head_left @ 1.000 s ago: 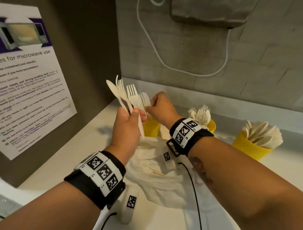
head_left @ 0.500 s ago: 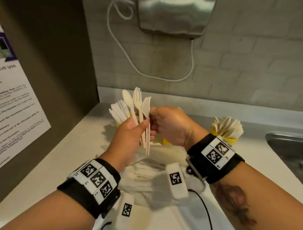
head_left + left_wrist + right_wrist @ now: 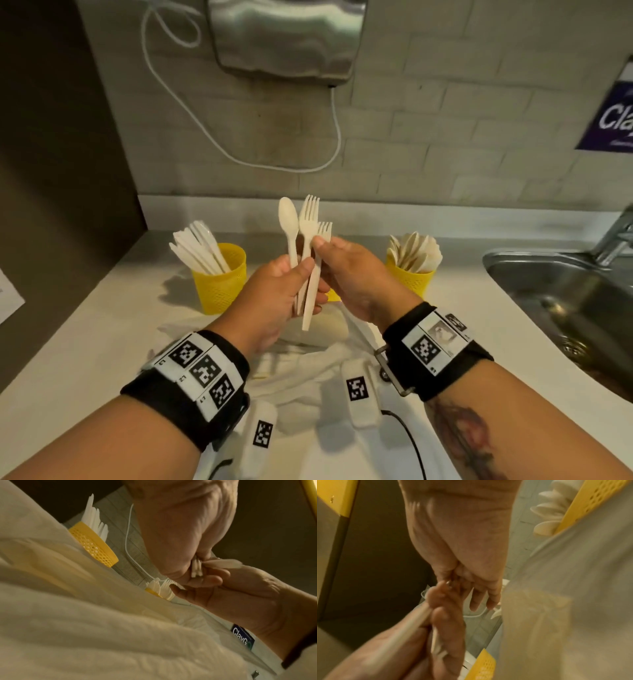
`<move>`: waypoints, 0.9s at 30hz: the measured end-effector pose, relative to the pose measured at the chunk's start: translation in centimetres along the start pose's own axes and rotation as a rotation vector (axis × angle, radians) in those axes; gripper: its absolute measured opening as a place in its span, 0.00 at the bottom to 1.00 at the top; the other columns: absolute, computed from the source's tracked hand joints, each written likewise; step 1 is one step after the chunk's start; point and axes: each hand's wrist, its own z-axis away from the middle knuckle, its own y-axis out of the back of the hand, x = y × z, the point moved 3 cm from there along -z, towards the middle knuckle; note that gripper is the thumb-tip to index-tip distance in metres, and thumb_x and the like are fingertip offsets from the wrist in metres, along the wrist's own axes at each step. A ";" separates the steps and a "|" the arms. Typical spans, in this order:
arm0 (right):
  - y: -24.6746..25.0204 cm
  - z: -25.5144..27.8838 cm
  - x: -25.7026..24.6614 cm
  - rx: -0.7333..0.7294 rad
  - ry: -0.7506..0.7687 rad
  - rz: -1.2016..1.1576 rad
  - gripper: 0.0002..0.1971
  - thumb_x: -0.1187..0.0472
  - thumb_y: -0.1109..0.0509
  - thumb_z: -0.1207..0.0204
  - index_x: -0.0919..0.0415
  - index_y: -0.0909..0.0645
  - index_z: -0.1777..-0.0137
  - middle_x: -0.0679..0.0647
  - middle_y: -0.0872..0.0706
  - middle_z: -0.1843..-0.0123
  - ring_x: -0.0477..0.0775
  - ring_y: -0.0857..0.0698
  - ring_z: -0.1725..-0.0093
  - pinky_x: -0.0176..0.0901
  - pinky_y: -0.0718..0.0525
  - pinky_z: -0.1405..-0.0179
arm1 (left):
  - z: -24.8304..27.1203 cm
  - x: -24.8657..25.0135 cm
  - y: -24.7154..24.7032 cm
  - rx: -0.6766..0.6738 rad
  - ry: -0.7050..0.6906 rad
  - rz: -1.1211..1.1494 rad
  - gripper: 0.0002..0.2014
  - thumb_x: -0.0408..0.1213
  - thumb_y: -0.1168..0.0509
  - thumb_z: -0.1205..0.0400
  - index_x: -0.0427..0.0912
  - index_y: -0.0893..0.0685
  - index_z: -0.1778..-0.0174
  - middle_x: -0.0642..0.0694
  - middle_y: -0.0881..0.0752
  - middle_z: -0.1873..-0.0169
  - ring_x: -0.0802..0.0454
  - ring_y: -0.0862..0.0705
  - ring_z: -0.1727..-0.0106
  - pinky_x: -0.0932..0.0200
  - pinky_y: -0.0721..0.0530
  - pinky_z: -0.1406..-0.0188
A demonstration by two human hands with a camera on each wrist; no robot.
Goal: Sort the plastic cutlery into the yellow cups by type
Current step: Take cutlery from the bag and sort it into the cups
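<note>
Head view: I am holding a small bunch of cutlery upright above the table (image 3: 85, 342).
Left hand (image 3: 274, 301): I am gripping the handles of a spoon (image 3: 288, 219) and a fork (image 3: 308, 219) in curled fingers.
Right hand (image 3: 356, 277): I am pinching a second fork (image 3: 317, 270) at its neck, thumb on top, easing it out of the bunch.
Handling: these pieces look light, thin and smooth, likely a bit springy; I judge the neck or mid-handle the surest place to hold.
Cups: I am seeing a left cup (image 3: 221, 277) with perforated yellow walls holding knives, and a right cup (image 3: 409, 277) holding spoons.
Underneath: a soft, creased white cloth (image 3: 308, 387) is lying below my wrists.
</note>
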 end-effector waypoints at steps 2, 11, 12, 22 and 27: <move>-0.1 0.4 0.3 -0.037 0.003 0.026 0.20 0.56 0.43 0.12 0.76 0.22 0.38 0.69 0.20 0.60 0.64 0.23 0.63 0.45 0.18 0.65 | -0.1 -0.1 -0.3 -0.004 -0.007 -0.013 0.09 0.38 0.42 0.11 0.44 0.17 0.50 0.51 0.13 0.74 0.61 0.15 0.76 0.67 0.19 0.77; 0.6 -0.3 -0.6 0.236 0.153 0.023 0.18 0.55 0.40 0.13 0.72 0.20 0.42 0.66 0.18 0.60 0.60 0.23 0.68 0.47 0.25 0.72 | -0.3 -0.8 -0.6 -0.133 0.043 -0.161 0.08 0.40 0.41 0.11 0.46 0.21 0.55 0.52 0.20 0.74 0.60 0.26 0.78 0.66 0.28 0.76; 0.6 -0.5 -0.6 0.234 0.151 0.037 0.17 0.55 0.39 0.14 0.70 0.20 0.41 0.65 0.18 0.58 0.60 0.21 0.64 0.48 0.24 0.68 | -0.5 -0.9 -0.5 -0.117 0.036 -0.177 0.09 0.39 0.41 0.11 0.47 0.21 0.56 0.52 0.21 0.74 0.60 0.29 0.78 0.65 0.30 0.76; 4.1 -2.1 -3.7 0.407 0.196 0.260 0.06 0.59 0.30 0.18 0.60 0.17 0.55 0.55 0.21 0.68 0.45 0.25 0.74 0.41 0.25 0.69 | -1.6 -1.8 1.9 0.165 -0.032 -0.170 0.12 0.41 0.45 0.09 0.42 0.19 0.48 0.47 0.11 0.65 0.56 0.14 0.70 0.63 0.16 0.73; 6.5 -3.4 -4.5 0.558 0.231 0.750 0.13 0.54 0.33 0.17 0.63 0.14 0.49 0.63 0.11 0.58 0.62 0.14 0.57 0.54 0.19 0.57 | -1.5 -2.0 3.6 0.270 -0.112 -0.271 0.13 0.44 0.43 0.10 0.47 0.18 0.56 0.51 0.23 0.72 0.57 0.31 0.75 0.59 0.31 0.74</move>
